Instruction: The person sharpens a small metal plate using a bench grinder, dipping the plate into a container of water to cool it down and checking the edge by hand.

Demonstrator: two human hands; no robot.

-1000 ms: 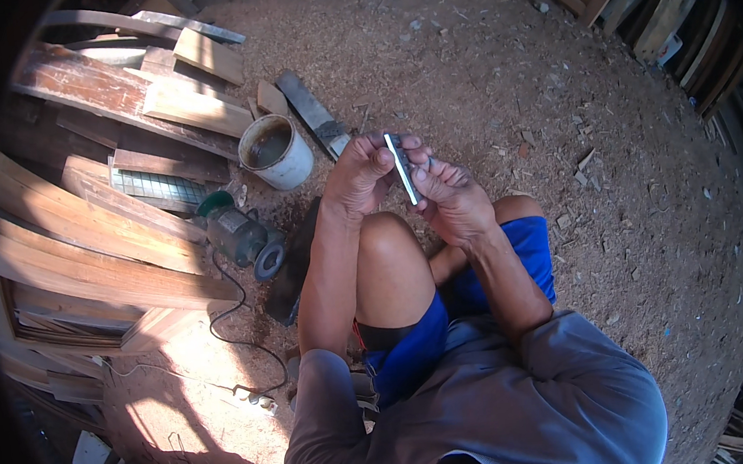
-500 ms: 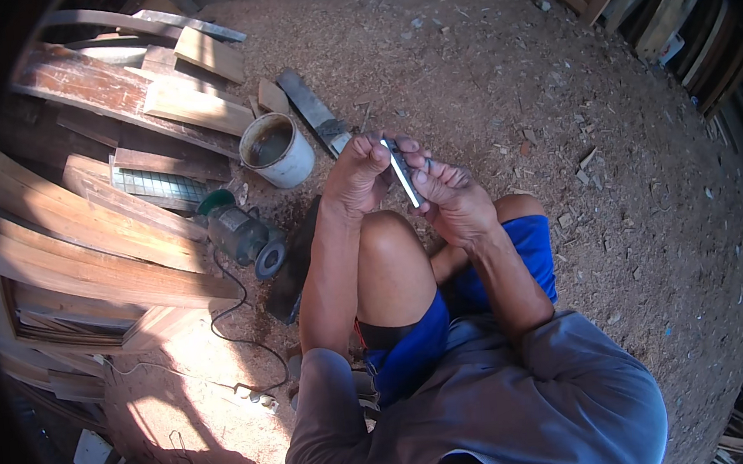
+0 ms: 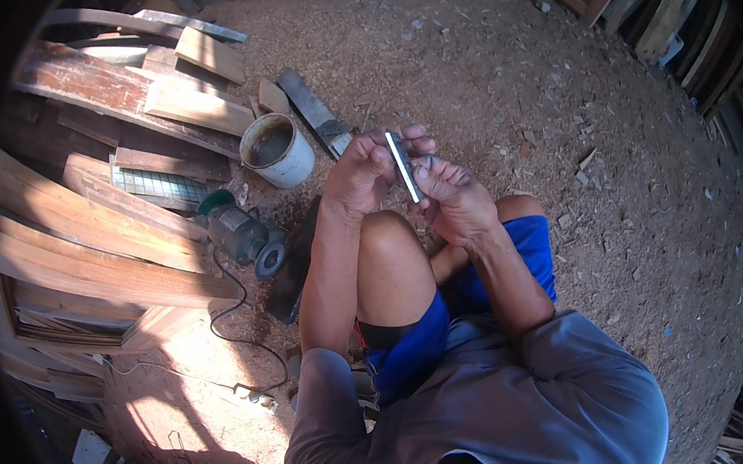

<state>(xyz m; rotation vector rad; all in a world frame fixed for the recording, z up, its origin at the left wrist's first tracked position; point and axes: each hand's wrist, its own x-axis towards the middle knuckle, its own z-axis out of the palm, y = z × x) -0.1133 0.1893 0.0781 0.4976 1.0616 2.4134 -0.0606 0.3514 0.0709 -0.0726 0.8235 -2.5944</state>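
Above my bent knees I hold a narrow flat metal blade [image 3: 402, 167], tilted, with one long side shining bright white and a darker face to its right. My right hand [image 3: 458, 203] pinches its lower part, thumb on the dark face. My left hand [image 3: 357, 176] is curled at the upper part, its thumb by the bright side and its fingertips showing past the far side. The blade hides part of the left fingers.
A white bucket [image 3: 291, 165] of murky liquid stands to the left, beside a long grey board [image 3: 309, 106]. Near my left forearm lies a green bench grinder [image 3: 240, 229] with a cord [image 3: 238, 334]. Stacked planks [image 3: 100, 214] fill the left; wood shavings cover the ground [image 3: 651, 236].
The blade has turned slightly in my hands, so its bright side now shows as a longer, more even strip. My left fingertips have shifted a little. Both forearms stay in place.
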